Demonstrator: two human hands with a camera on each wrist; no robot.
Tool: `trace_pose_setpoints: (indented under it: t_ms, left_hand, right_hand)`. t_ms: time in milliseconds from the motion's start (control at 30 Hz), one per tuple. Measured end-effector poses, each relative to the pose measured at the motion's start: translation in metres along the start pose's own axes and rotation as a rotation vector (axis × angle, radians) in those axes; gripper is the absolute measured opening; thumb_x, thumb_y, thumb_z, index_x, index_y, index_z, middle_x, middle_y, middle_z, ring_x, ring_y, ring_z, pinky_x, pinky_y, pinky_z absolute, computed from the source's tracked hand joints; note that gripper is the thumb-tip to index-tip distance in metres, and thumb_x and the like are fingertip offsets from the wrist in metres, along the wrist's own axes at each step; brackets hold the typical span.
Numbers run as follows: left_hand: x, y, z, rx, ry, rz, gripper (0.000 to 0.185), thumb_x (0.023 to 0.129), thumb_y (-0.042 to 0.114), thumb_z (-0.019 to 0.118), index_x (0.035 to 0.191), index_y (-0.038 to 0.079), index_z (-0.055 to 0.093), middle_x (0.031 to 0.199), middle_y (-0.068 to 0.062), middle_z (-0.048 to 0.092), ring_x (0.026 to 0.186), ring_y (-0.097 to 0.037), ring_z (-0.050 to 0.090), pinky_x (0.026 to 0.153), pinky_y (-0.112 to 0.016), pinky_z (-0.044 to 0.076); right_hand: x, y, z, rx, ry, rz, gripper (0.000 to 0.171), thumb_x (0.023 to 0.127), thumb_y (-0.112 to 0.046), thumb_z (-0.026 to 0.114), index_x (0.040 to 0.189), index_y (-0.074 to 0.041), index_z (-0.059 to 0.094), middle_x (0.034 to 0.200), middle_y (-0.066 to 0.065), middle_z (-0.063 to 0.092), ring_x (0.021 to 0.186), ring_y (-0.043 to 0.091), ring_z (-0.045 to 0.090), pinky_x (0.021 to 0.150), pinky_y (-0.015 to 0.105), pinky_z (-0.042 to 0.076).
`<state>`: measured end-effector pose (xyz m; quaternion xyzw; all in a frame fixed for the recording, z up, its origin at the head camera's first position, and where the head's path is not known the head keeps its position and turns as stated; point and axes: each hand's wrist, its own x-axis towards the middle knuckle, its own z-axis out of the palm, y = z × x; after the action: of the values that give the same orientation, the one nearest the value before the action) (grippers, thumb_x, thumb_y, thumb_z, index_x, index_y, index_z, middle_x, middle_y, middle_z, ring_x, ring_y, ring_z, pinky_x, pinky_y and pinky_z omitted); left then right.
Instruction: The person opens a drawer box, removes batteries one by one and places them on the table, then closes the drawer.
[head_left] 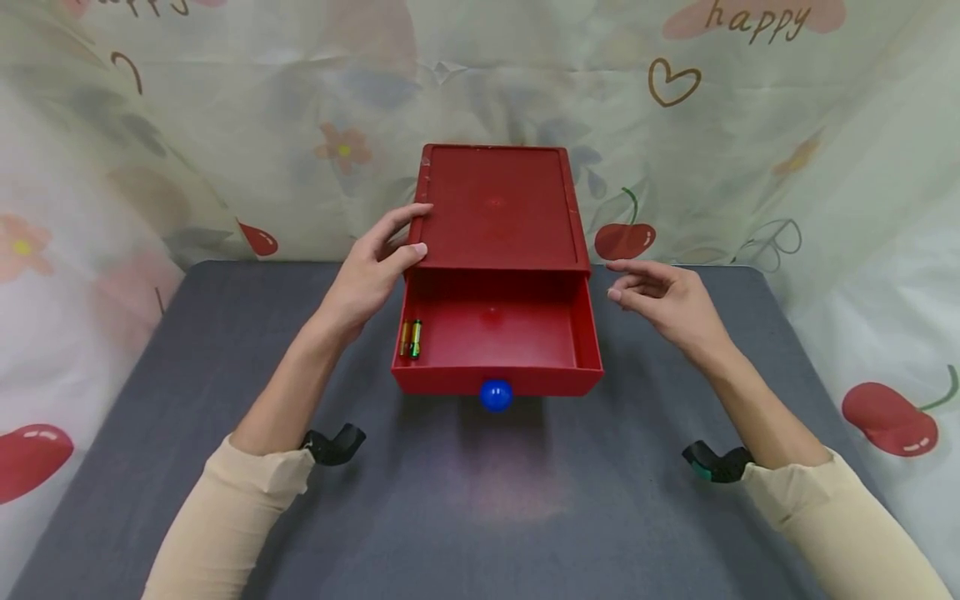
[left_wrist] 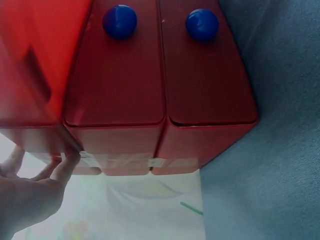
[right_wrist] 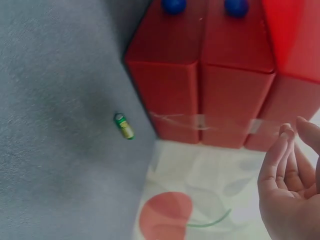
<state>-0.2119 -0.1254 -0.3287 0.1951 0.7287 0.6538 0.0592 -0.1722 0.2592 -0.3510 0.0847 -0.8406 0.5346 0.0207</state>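
Note:
A red drawer cabinet [head_left: 497,208] stands at the back of the table, its top drawer [head_left: 497,379] pulled out toward me. Two small batteries [head_left: 410,339] lie side by side at that drawer's left wall. My left hand [head_left: 375,258] rests its fingertips against the cabinet's upper left side, fingers spread. Just right of the cabinet, my right hand [head_left: 667,300] hovers with thumb and fingers loosely bent and nothing between them. A green and yellow battery [right_wrist: 124,126] lies on the table to the cabinet's right; my right hand is well above it.
A blue ball knob [head_left: 496,396] sticks out from the open drawer's front. Two lower drawers with blue knobs [left_wrist: 202,25] are closed. The dark grey table [head_left: 495,517] ends at a patterned curtain [head_left: 300,125] behind the cabinet.

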Motion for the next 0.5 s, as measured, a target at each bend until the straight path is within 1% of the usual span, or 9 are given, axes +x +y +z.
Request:
trace_pose_setpoints:
  t_ms: [100, 200, 500]
  left_hand:
    - [0.001, 0.001, 0.001, 0.019, -0.008, -0.002, 0.048, 0.103, 0.023, 0.055, 0.149, 0.024, 0.043, 0.154, 0.004, 0.037, 0.141, -0.019, 0.036, 0.110, -0.047, 0.037]
    - [0.001, 0.001, 0.001, 0.018, -0.013, -0.004, 0.049, 0.103, 0.023, 0.055, 0.150, 0.023, 0.043, 0.154, 0.003, 0.036, 0.142, -0.019, 0.035, 0.110, -0.047, 0.036]
    - [0.000, 0.002, 0.001, 0.026, 0.001, 0.001, 0.049, 0.102, 0.024, 0.056, 0.149, 0.024, 0.043, 0.154, 0.004, 0.036, 0.141, -0.019, 0.036, 0.108, -0.047, 0.039]
  right_hand:
    - [-0.003, -0.009, -0.001, -0.016, 0.009, -0.019, 0.039, 0.091, -0.022, 0.074, 0.128, -0.011, 0.066, 0.097, 0.003, 0.069, 0.082, 0.014, 0.068, 0.077, 0.022, 0.054]
    - [-0.007, -0.018, 0.000, -0.028, 0.009, -0.046, 0.038, 0.091, -0.021, 0.074, 0.128, -0.011, 0.066, 0.097, 0.003, 0.070, 0.084, 0.015, 0.068, 0.077, 0.021, 0.054]
    - [-0.013, -0.046, 0.005, -0.018, -0.004, -0.169, 0.037, 0.091, -0.011, 0.073, 0.127, -0.008, 0.067, 0.098, 0.006, 0.068, 0.085, 0.018, 0.067, 0.076, 0.020, 0.054]
